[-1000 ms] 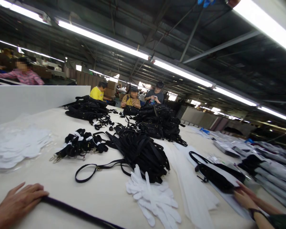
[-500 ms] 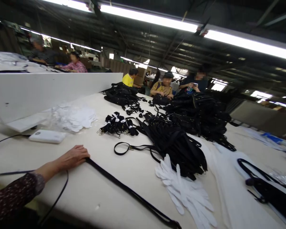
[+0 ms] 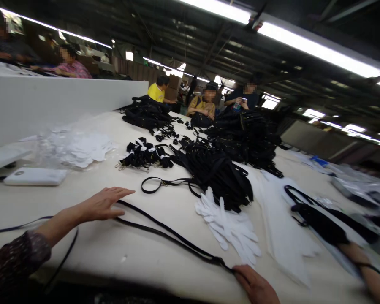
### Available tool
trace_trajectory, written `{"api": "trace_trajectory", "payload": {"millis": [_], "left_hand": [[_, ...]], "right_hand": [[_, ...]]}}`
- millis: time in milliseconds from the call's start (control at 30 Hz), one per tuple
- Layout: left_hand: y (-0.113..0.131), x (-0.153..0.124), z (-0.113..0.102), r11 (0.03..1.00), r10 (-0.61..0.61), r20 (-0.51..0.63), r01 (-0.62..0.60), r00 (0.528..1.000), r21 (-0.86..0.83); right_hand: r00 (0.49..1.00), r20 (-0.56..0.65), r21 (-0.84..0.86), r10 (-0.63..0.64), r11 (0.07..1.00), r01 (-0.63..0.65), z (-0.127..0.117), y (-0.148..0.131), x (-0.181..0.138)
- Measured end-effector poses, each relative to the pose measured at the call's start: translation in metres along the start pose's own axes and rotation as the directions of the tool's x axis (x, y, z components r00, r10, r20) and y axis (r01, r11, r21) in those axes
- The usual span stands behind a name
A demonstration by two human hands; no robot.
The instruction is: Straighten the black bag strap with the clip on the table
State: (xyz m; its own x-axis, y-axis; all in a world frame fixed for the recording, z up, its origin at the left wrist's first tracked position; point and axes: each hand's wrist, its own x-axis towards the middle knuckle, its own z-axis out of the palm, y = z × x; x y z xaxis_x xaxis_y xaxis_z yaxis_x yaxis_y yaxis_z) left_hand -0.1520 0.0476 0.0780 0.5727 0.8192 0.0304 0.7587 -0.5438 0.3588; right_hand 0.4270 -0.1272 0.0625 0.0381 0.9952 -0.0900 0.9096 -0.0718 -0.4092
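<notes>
A long black strap [image 3: 164, 232] lies across the cream table [image 3: 145, 257] in front of me. My left hand [image 3: 104, 204] rests flat on its left part, fingers stretched out and open. My right hand [image 3: 256, 287] is at the bottom edge, with its fingers closed on the strap's right end. A second thin black strap [image 3: 63, 257] curves off the table edge under my left forearm.
White gloves [image 3: 228, 228] lie beside a heap of black straps [image 3: 215, 173] and a tied bundle [image 3: 144, 156]. A white power bank [image 3: 34, 176] and bagged white pieces [image 3: 76, 147] lie left. A co-worker's arm [image 3: 367, 278] lies by a black bag [image 3: 319, 219]. Several people sit at the far end.
My left hand has opened flat and slid right along the strap. My right hand has come into view at the strap's right end. The view has tilted down and right.
</notes>
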Motion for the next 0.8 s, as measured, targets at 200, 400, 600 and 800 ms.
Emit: {"api": "trace_trajectory", "payload": {"millis": [200, 400, 600, 800], "left_hand": [[0.108, 0.049, 0.077, 0.957, 0.258, 0.014, -0.253, 0.966, -0.144], [0.139, 0.063, 0.125, 0.927, 0.323, 0.004, -0.315, 0.947, -0.204], [0.137, 0.057, 0.131, 0.905, 0.325, -0.062, -0.329, 0.944, -0.27], [0.139, 0.062, 0.13, 0.945, 0.21, -0.039, -0.213, 0.977, -0.249]], "right_hand": [[0.998, 0.02, -0.025, 0.052, 0.998, -0.052, -0.004, -0.026, -0.015], [0.996, -0.003, -0.021, 0.087, 0.996, -0.087, -0.005, -0.036, -0.022], [0.991, -0.017, -0.043, 0.13, 0.991, -0.13, -0.003, -0.038, -0.025], [0.984, -0.036, -0.072, 0.174, 0.982, -0.176, -0.004, -0.051, -0.031]]}}
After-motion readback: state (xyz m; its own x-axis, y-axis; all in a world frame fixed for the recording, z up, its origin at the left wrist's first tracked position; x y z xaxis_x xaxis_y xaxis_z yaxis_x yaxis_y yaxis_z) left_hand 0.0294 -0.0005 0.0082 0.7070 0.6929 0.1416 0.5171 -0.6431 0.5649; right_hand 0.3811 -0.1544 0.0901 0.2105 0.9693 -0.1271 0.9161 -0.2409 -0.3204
